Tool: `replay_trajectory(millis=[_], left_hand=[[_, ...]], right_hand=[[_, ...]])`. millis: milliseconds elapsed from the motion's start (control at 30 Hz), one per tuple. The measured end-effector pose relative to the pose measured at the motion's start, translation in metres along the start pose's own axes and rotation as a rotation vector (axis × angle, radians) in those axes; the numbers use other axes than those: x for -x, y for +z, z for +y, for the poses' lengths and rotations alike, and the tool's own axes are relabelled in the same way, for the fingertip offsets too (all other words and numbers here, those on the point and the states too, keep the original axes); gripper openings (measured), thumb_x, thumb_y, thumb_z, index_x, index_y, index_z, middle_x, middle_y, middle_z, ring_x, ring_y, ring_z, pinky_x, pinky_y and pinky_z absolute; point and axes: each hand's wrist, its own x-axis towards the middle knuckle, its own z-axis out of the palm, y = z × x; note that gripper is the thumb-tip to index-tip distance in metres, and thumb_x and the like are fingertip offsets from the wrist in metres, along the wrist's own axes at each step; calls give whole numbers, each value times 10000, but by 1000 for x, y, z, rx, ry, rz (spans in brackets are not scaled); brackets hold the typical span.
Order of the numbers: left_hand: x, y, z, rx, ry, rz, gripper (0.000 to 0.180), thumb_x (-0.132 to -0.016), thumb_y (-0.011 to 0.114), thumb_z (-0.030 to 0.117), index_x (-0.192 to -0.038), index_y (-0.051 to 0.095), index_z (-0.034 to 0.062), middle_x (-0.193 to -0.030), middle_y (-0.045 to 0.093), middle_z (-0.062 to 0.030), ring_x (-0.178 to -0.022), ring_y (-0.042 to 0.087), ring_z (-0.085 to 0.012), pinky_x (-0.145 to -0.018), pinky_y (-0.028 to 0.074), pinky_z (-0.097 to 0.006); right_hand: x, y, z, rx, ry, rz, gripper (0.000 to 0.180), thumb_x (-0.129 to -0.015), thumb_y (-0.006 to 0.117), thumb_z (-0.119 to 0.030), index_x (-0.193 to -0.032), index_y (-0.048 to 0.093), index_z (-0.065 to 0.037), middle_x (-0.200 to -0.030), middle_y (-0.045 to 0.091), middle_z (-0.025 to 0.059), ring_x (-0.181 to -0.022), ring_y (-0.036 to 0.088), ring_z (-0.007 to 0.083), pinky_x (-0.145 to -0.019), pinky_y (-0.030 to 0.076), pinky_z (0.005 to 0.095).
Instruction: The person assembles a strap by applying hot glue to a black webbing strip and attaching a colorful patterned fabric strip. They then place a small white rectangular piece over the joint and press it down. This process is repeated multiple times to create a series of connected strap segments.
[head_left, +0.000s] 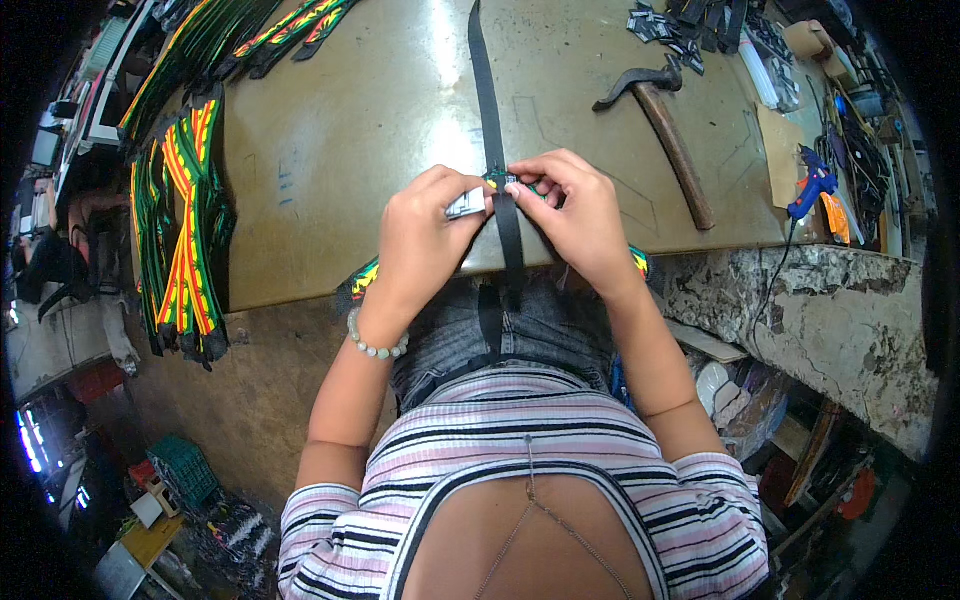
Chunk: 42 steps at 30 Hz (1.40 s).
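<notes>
A long black strap (484, 90) runs from the far edge of the table down between my hands and over the near edge. My left hand (425, 235) is closed beside it, with a small silvery-white flat piece (466, 204) between its fingers. My right hand (578, 205) pinches the strap from the other side, thumb on top. Under the fingertips, a bit of green and yellow patterned material shows at the strap; how it joins is hidden. Ends of a patterned band (640, 262) stick out past both wrists at the table edge.
A hammer (668, 140) lies to the right, near a blue glue gun (815, 184) with its cord hanging down. Small metal pieces (668, 38) are heaped at the far right. Bundles of red, yellow and green patterned straps (185, 230) hang over the table's left edge.
</notes>
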Motion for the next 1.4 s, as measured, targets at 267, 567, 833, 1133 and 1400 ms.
replay_trajectory(millis=[267, 567, 833, 1133, 1400], left_hand=[[-16, -2, 5, -22, -106, -30, 276, -734, 806, 141, -931, 709, -26, -901, 701, -198, -808, 688, -343, -727, 535, -405], [-15, -7, 12, -44, -228, -98, 322, -764, 825, 237, -948, 710, -2, -945, 707, -217, -881, 700, -350, -782, 541, -408], [-10, -1, 6, -89, -44, -31, 303, -796, 805, 223, -1040, 733, 58, -848, 674, -137, -740, 644, -275, -705, 509, -367], [-2, 0, 12, -213, -55, -48, 316, -859, 738, 258, -1171, 739, 215, -751, 564, -87, -656, 576, -237, -639, 480, -356], [-3, 0, 13, -225, -66, -51, 314, -845, 750, 268, -1157, 746, 231, -743, 560, -83, -668, 579, -237, -639, 477, -353]], right_hand=[[-12, -15, -13, 169, -149, -144, 326, -794, 737, -117, -1095, 672, -11, -948, 619, 157, -915, 627, 336, -825, 508, 410], [-86, -12, 3, -225, 135, -410, 200, -894, 725, -118, -863, 674, 73, -755, 635, 61, -550, 633, 88, -492, 528, 247], [-81, -10, 8, -67, 151, -313, 243, -846, 774, -156, -760, 652, 36, -678, 630, 85, -559, 657, 149, -468, 513, 295], [-28, -38, 7, 490, -680, -240, 281, -820, 628, -157, -1086, 696, -99, -1161, 671, 13, -1032, 620, 245, -776, 556, 366], [-23, -44, 29, 634, -944, -228, 356, -788, 606, -140, -1128, 710, -111, -1159, 667, -9, -1008, 619, 216, -817, 547, 345]])
